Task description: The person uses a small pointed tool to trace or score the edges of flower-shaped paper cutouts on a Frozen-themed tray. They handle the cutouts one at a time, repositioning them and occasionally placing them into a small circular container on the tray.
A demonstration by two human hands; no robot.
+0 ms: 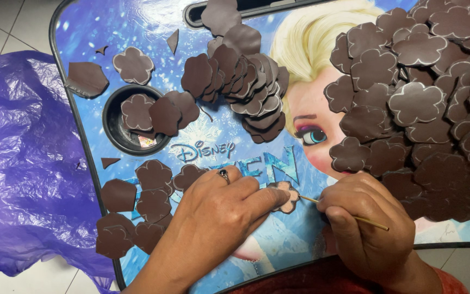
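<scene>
My left hand (218,212), with a ring on one finger, presses down a small brown flower-shaped cutout (286,197) on the blue printed lap tray (93,27). My right hand (368,223) grips a thin wooden stick (373,224) whose tip touches the edge of that cutout. A big heap of brown flower cutouts (420,103) lies at the right, just above my right hand. An overlapping curved row of cutouts (240,81) sits at the centre top.
A round black cup recess (114,130) in the tray holds a few cutouts. More flower cutouts and scraps (137,212) lie at the tray's lower left. A crumpled purple plastic bag (23,163) lies on the tiled floor at the left.
</scene>
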